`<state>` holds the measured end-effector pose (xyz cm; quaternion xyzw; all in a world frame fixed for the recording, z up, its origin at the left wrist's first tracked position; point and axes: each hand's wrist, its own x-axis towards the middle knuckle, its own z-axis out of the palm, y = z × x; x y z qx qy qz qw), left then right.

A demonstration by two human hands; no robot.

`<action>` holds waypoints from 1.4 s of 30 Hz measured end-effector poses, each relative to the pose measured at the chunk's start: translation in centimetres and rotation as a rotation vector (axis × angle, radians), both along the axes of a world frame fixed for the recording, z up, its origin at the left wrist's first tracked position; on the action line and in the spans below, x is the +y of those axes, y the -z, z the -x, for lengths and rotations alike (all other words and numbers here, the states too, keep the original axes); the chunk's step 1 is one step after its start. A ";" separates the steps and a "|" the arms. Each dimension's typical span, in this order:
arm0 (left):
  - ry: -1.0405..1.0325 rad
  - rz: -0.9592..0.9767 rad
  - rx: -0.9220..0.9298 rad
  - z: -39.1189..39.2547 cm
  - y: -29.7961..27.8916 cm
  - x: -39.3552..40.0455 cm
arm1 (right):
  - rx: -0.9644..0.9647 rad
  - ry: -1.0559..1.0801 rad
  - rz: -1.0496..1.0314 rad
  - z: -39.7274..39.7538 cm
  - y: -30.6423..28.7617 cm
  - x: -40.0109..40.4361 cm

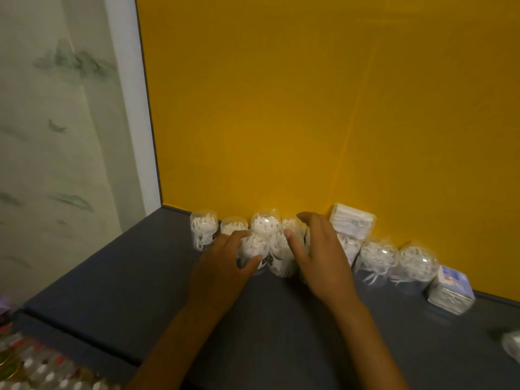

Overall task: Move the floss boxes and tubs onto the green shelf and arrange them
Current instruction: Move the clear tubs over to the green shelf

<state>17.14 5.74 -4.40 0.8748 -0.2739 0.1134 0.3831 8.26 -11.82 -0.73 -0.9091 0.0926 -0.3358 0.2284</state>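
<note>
Several clear tubs of white floss picks stand on the dark shelf [118, 280] along the yellow back wall. My left hand [222, 263] wraps around a front tub [253, 249], thumb and fingers on its sides. My right hand [318, 254] presses flat against the neighbouring tub [280, 257], fingers spread over it and the tub [291, 222] behind. More tubs stand at the left [204, 228] and at the right [378, 257], [416, 263]. A clear floss box [353, 220] rests on top at the back. A blue-labelled floss box [451, 288] stands at the right end.
The yellow panel [323, 108] closes the back of the shelf. A pale patterned wall [56, 136] and white frame border the left. Packaged goods [42, 367] lie below the shelf's front left edge. A blurred pale object [510, 346] sits at the right edge.
</note>
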 end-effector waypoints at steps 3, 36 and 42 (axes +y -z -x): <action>-0.013 0.050 -0.031 0.2 0.3 -0.5 | -0.019 0.021 -0.032 0.3 0.5 -0.1; 0.248 0.971 0.456 0.5 -1.1 1.3 | 0.132 -0.033 0.219 0.1 1.1 0.1; 0.247 0.937 0.414 1.4 -2.0 1.7 | 0.061 -0.087 0.128 0.8 0.5 0.8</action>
